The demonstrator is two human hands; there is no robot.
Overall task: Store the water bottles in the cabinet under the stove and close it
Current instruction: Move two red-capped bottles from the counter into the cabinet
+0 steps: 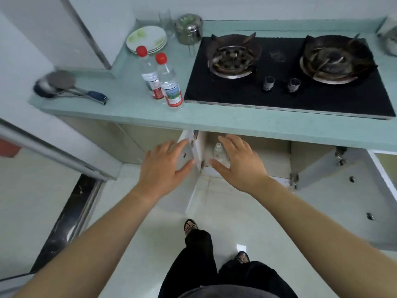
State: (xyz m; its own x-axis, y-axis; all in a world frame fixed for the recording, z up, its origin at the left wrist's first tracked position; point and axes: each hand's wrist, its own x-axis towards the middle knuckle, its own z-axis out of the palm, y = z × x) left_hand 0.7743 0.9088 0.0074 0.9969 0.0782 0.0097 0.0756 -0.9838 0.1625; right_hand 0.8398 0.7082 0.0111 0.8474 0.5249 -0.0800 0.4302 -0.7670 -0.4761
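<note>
Two water bottles [169, 82] stand upright on the counter [214, 121] just left of the stove [290, 87], above and beyond both hands. Left hand [163, 168], spread and empty beside the open cabinet door [198, 147] under the stove, lies nearer them; right hand [240, 162] likewise splayed, empty.

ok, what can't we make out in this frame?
Head view only:
bottle in the cabinet: mostly hidden behind the right hand.
cabinet interior: upper part blocked by the countertop.
utensils at far left: blurred.
white object at top right: cut off by the frame edge.
</note>
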